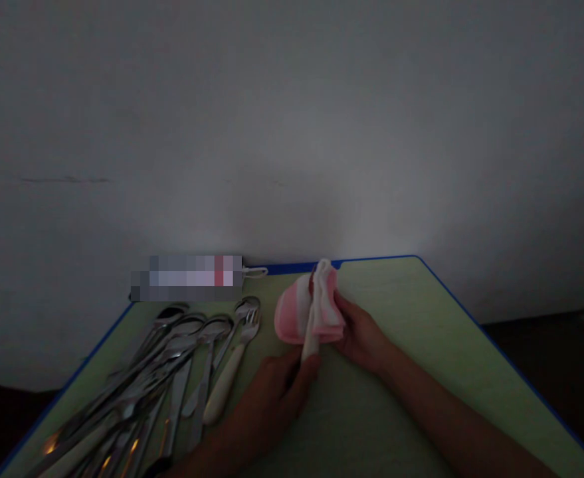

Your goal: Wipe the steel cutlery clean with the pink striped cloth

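Note:
Near the middle of the table, my left hand (284, 385) is closed around the pale handle of a utensil (310, 346), which points up and away from me. A pink and white striped cloth (294, 312) is folded over the utensil's far end, so I cannot tell what kind it is. My right hand (359, 332) grips the cloth from the right side, with its fingers partly hidden behind the fabric. Just left of my left hand lies a fork (236, 358) with a pale handle.
Several spoons, forks and other metal cutlery (172, 352) lie heaped on the left of the light green table (446, 372), which has a blue edge. A blurred-out item (187, 279) with a white loop stands at the back left. Behind is a plain wall (292, 133).

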Tool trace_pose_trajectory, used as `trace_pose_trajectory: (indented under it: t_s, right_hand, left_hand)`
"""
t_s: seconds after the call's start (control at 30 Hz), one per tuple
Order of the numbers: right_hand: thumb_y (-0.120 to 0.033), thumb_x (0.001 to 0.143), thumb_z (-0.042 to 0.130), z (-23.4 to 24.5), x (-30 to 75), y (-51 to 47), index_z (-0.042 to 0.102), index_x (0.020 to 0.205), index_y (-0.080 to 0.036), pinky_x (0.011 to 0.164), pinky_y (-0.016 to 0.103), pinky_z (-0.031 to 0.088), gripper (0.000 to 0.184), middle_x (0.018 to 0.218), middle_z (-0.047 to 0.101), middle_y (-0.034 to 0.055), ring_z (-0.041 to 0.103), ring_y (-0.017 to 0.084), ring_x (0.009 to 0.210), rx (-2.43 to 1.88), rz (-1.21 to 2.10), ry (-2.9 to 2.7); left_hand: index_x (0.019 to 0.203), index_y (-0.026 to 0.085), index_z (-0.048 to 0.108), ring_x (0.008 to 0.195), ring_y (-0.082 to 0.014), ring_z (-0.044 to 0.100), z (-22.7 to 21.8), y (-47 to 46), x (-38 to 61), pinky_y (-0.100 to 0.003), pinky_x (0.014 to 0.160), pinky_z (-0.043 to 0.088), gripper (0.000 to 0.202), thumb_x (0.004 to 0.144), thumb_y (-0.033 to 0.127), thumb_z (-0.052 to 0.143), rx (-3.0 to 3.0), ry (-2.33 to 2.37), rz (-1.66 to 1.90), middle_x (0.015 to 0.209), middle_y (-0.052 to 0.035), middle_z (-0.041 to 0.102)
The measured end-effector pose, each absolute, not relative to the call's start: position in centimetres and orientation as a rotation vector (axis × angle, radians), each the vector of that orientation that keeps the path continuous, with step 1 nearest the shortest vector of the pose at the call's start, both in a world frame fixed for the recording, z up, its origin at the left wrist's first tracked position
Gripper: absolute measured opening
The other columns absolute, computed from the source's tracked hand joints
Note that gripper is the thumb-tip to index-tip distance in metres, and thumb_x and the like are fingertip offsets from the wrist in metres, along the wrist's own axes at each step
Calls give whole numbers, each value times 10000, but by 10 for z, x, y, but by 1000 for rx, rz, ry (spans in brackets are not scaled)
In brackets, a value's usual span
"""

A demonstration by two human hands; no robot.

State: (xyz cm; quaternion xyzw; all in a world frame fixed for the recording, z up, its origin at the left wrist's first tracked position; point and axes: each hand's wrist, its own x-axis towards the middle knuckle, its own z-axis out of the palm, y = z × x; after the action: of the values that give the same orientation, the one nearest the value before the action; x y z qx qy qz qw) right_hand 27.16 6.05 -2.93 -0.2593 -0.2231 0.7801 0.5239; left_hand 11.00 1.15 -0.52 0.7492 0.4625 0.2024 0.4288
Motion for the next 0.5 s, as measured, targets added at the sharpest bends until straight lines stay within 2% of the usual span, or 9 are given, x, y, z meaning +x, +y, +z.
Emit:
trace_pose_trajectory:
  t_s: [0.13,0.23,0.37,0.5]
  right_hand:
    - [-362,775,552,-27,273,60,641,900,-182,758,270,468,236,813,684,8,617,140,767,-567,1874,-524]
    - [-331,731,608,-27,273,57,649,849,-167,738,274,466,207,778,678,18,612,148,740,-560,1911,-620]
    - [-263,713,656,-28,272,54,639,904,-142,735,273,452,226,818,670,41,606,135,716,-563,1866,-752]
    - [-287,711,664,-31,271,55,646,847,-124,655,248,450,213,719,661,37,592,115,622,-624,1809,-791]
  left_hand:
    - [695,174,496,481,-112,435,-5,11,110,-223,464,272,359,904,416,333,1909,1185,512,515,44,467]
    - [710,172,512,488,-111,447,-6,11,109,-225,480,289,339,907,380,332,1942,1164,507,539,36,492]
    - [727,169,528,513,-121,471,-8,11,108,-228,493,307,271,884,315,363,2022,1113,467,580,14,540]
    - [755,171,546,510,-130,478,-9,11,108,-229,499,324,259,880,309,366,2060,1100,443,558,9,548]
